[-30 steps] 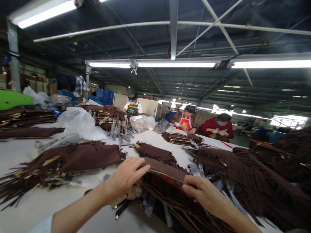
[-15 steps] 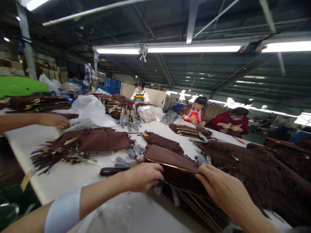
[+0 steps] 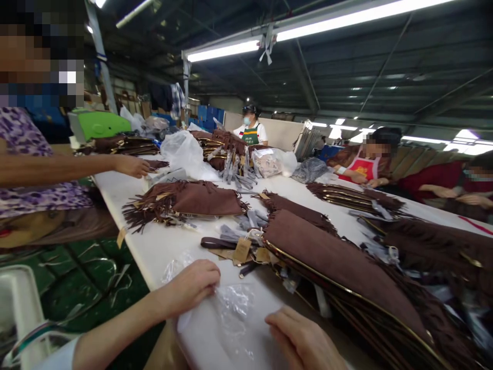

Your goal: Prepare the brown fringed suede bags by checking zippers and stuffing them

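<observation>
My left hand [image 3: 196, 285] is closed, its fingertips pinching a clear plastic bag [image 3: 234, 303] that lies crumpled on the white table. My right hand [image 3: 304, 339] is at the lower edge, just right of the bag, with its fingers loosely bent and nothing visible in them. Beside it rises a stack of brown fringed pouches with gold zippers; the top brown pouch [image 3: 339, 267] lies flat and untouched. A tan paper tag [image 3: 242, 250] and a dark wrist strap [image 3: 219, 242] stick out at the stack's near left end.
More brown fringed pouches [image 3: 208, 199] lie across the white table [image 3: 142, 257]. A bundled plastic bag [image 3: 183, 149] sits farther back. At left a co-worker's hand [image 3: 133, 165] reaches over the table. Several people work around it. A white bin [image 3: 29, 303] stands at lower left.
My hands have left the top pouch's zipper edge and come down toward me. The left now grips the clear bag. The view has turned left, bringing the left co-worker's body into sight.
</observation>
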A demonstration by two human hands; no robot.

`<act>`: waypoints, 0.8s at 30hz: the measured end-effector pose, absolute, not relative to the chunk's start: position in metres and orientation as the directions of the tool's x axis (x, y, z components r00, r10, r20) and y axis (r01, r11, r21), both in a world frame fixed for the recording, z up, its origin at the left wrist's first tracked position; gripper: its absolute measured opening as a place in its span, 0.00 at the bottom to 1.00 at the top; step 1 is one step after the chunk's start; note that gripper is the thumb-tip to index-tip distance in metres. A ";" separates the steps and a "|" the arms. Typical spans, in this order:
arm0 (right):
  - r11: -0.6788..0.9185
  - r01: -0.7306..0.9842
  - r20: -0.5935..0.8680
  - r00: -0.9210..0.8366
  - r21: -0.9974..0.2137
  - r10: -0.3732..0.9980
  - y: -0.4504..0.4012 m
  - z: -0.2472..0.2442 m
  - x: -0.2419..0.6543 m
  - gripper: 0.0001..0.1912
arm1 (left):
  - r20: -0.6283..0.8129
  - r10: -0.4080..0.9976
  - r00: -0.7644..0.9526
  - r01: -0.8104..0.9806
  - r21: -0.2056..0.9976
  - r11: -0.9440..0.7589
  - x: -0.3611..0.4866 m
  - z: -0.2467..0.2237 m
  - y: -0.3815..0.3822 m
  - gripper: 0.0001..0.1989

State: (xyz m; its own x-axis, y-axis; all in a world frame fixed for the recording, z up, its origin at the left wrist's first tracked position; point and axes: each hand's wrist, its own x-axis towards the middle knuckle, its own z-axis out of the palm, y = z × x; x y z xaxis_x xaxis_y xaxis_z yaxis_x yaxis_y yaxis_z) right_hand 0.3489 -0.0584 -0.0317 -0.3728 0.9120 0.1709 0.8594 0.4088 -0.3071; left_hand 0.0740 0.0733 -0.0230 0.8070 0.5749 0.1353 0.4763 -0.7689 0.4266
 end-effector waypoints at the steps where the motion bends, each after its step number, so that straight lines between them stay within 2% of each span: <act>1: 0.398 0.838 0.179 -0.355 -0.374 0.917 -0.052 -0.040 0.343 0.12 | 0.158 0.609 0.777 0.487 0.462 -0.741 0.077 -0.030 0.072 0.07; 4: 0.378 0.785 0.295 -0.259 -0.490 0.920 -0.037 -0.054 0.333 0.14 | 0.232 0.661 0.714 0.463 0.551 -0.694 0.084 -0.044 0.068 0.07; 7: 0.364 0.778 0.360 -0.191 -0.511 0.913 -0.027 -0.055 0.329 0.12 | 0.270 0.668 0.694 0.424 0.596 -0.681 0.085 -0.048 0.067 0.08; 10: 0.364 0.802 0.320 -0.228 -0.473 0.920 -0.022 -0.050 0.324 0.10 | 0.286 0.678 0.677 0.401 0.629 -0.666 0.083 -0.049 0.067 0.08; 13: 0.364 0.852 0.264 -0.278 -0.376 0.923 -0.020 -0.047 0.321 0.11 | 0.282 0.689 0.668 0.394 0.651 -0.648 0.083 -0.050 0.067 0.08; 16: 0.362 0.871 0.295 -0.268 -0.332 0.917 -0.020 -0.049 0.324 0.11 | 0.260 0.701 0.664 0.397 0.672 -0.626 0.084 -0.049 0.067 0.08; 21: 0.373 0.824 0.420 -0.185 -0.426 0.889 -0.020 -0.055 0.335 0.19 | 0.226 0.724 0.651 0.400 0.709 -0.581 0.085 -0.045 0.066 0.07; 24: 0.409 0.769 0.479 -0.154 -0.491 0.864 -0.020 -0.055 0.335 0.16 | 0.204 0.735 0.646 0.417 0.712 -0.564 0.086 -0.043 0.066 0.07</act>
State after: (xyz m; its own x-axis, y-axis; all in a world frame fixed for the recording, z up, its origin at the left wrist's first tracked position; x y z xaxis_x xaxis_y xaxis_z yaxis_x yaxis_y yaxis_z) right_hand 0.3346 -0.0201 -0.0551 -0.1542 0.8644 0.4786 0.7688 0.4093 -0.4914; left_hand 0.0859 0.0663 -0.0433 0.6460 0.7355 0.2045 0.4173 -0.5645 0.7122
